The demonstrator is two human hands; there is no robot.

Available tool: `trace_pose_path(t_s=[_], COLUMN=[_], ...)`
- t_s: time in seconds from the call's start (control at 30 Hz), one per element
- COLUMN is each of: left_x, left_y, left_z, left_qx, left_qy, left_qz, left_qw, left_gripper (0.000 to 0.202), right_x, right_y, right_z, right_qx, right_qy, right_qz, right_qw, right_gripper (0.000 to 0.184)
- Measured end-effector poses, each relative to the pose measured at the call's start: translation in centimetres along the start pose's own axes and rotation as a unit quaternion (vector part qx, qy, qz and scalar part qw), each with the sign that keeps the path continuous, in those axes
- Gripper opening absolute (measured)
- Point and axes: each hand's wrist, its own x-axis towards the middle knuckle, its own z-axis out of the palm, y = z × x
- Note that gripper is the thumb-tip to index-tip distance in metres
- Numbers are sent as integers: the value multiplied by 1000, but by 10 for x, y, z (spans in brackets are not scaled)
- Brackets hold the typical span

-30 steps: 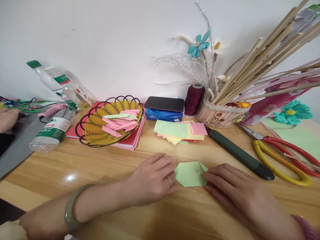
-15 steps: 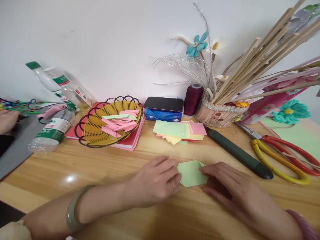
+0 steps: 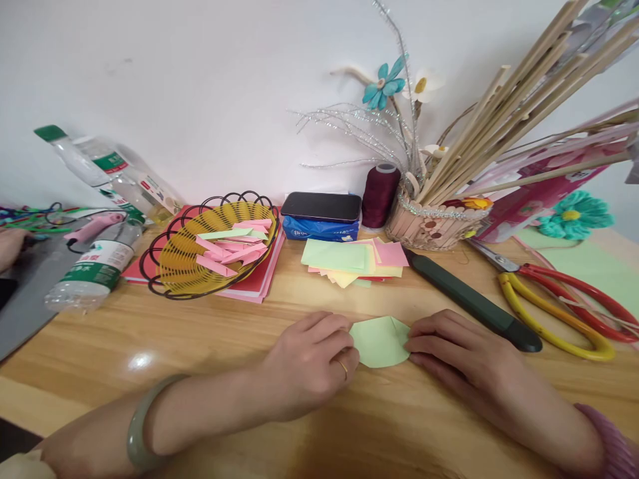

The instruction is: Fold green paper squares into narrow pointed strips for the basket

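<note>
A light green sheet of paper (image 3: 380,342) with folded corners lies between my hands, just above the wooden table (image 3: 224,332) or on it; I cannot tell which. My left hand (image 3: 314,362), with a ring on one finger and a bangle on the wrist, pinches the paper's left end. At the right end my right hand (image 3: 459,359) has its fingers and thumb closed on the paper's edge. Behind it lies a loose stack of green, yellow and pink paper slips (image 3: 344,258). Folded pink and green strips (image 3: 232,246) fill a yellow woven basket (image 3: 174,263).
On the right lie a dark green cutter-like tool (image 3: 464,296) and red-and-yellow scissors (image 3: 554,306). A phone (image 3: 322,205) rests on a blue pack (image 3: 319,228) beside maroon thread (image 3: 381,196) and a stick-filled holder (image 3: 429,223). Bottles (image 3: 94,266) and another person's hand (image 3: 10,247) are leftward.
My right hand's fingers have closed together on the paper's right edge, where the thumb was apart before. My left hand keeps its pinch. The view has shifted slightly.
</note>
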Motion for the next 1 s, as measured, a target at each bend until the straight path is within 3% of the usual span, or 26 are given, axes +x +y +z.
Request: trace_pose_path(t_s=[0.13,0.4,1.0], left_x=[5,8,9], left_y=[5,7,9], left_z=[-3,-1,-2], left_qx=[-35,-64,-165], left_qy=[-16,-41,-118], left_qz=[-53,-100,-269], left_qw=[998,992,942], left_gripper=[17,19,5], right_x=[-1,0,5], right_y=[-1,-2,-7], right_z=[3,10,13], right_qx=[-8,21,26], right_qy=[9,41,43], right_qz=[3,43,111], right_qw=[1000,998,993], right_gripper=[15,15,19])
